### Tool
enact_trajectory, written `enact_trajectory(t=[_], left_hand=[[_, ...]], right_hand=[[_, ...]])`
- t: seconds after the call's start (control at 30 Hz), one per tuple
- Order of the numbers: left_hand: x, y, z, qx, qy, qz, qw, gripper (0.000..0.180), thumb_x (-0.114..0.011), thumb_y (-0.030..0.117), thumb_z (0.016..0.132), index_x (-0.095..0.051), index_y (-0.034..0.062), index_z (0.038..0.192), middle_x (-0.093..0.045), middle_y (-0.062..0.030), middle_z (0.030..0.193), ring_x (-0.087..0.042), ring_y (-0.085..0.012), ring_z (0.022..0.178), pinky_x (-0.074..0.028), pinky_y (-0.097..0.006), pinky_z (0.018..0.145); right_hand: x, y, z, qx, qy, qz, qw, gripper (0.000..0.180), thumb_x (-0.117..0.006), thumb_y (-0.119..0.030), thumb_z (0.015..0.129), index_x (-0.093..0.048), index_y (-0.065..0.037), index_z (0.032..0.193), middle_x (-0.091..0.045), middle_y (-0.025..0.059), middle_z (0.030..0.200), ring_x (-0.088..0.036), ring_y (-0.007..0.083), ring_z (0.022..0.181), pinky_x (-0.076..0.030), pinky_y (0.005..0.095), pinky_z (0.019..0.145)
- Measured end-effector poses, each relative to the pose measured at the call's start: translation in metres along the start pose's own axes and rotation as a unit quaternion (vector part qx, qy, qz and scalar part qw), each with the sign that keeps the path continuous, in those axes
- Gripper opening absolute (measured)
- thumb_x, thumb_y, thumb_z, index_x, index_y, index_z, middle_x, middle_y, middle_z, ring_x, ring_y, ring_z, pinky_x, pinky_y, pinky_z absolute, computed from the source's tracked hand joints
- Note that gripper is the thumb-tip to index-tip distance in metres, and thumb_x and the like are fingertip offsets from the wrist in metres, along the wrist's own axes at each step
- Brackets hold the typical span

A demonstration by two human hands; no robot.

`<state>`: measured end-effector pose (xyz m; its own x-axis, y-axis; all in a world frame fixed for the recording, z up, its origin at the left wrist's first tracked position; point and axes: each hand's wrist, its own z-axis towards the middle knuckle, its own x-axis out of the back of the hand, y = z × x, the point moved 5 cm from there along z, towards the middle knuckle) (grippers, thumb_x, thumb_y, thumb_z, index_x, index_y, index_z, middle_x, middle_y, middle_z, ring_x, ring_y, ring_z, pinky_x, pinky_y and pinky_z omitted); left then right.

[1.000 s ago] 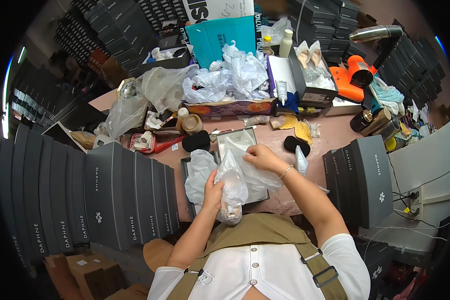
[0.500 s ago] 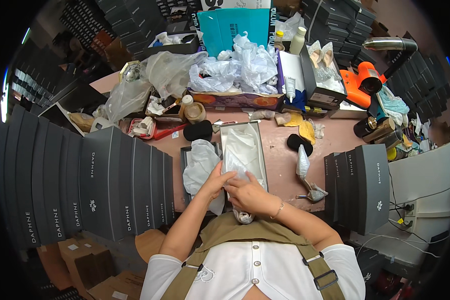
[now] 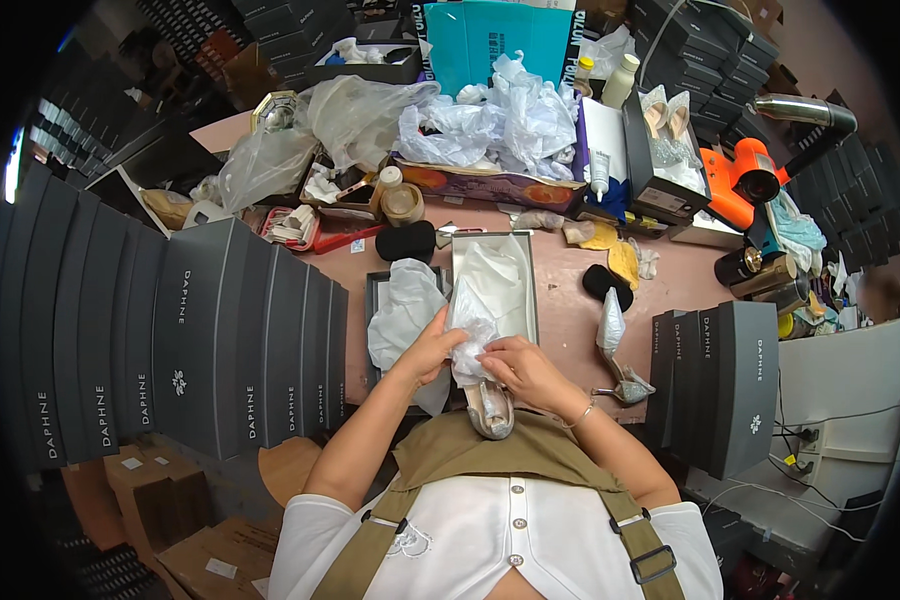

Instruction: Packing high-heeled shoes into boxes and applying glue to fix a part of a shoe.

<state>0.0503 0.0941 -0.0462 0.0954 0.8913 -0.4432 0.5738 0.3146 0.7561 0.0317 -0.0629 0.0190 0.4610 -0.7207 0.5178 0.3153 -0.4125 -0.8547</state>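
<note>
A person seated at a crowded pink worktop [image 3: 560,300] works white tissue paper [image 3: 473,335] into a silvery shoe [image 3: 491,408] held at the near edge, just in front of an olive apron [image 3: 490,455]. The left hand [image 3: 432,347] has its grip pinching the crumpled paper from the left, fingers curled into the wad. The right hand [image 3: 523,366] lies over the shoe's opening, its grip pressed together on the same paper, a thin bracelet [image 3: 580,412] at the wrist. The shoe points toward the person, its toe just clear of both hands.

Just beyond the hands lies an open grey shoebox [image 3: 495,285] lined with more white tissue, and to its left a shallow dark lid [image 3: 377,300] holds another heap of white paper [image 3: 402,310]. To the right of the box, a second silvery high-heeled shoe [image 3: 618,345] stands on the worktop, near a black pad [image 3: 606,282].

Rows of dark grey shoeboxes [image 3: 250,340] stand on edge at the left, and a shorter row [image 3: 720,385] at the right. At the far side, crumpled plastic bags [image 3: 355,115] and tissue [image 3: 510,120] pile up in front of a teal carton [image 3: 495,40], with an orange heat gun [image 3: 745,180] off to the far right.
</note>
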Motion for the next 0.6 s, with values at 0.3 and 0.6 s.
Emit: enact_trajectory(t=[0.3, 0.6], left_hand=[[-0.018, 0.023, 0.001, -0.075, 0.018, 0.075, 0.994, 0.065, -0.05, 0.004, 0.082, -0.024, 0.0024, 0.142, -0.047, -0.012, 0.126, -0.048, -0.0178, 0.113, -0.04, -0.03, 0.096], [-0.034, 0.038, -0.019, -0.191, 0.078, 0.28, 0.938, 0.075, -0.057, 0.008, 0.081, -0.017, -0.0038, 0.143, -0.045, -0.0196, 0.129, -0.049, -0.0281, 0.116, -0.04, -0.035, 0.097]], right_hand=[[0.003, 0.007, 0.028, -0.01, 0.163, -0.011, 0.986, 0.06, -0.066, -0.007, 0.075, -0.038, 0.0, 0.128, -0.052, 0.0228, 0.108, -0.053, 0.0424, 0.099, -0.046, 0.0434, 0.083], [0.001, 0.029, 0.04, -0.034, 0.144, 0.011, 0.989, 0.061, -0.057, -0.005, 0.08, -0.031, 0.0, 0.136, -0.05, 0.0271, 0.118, -0.054, 0.0424, 0.102, -0.047, 0.043, 0.082]])
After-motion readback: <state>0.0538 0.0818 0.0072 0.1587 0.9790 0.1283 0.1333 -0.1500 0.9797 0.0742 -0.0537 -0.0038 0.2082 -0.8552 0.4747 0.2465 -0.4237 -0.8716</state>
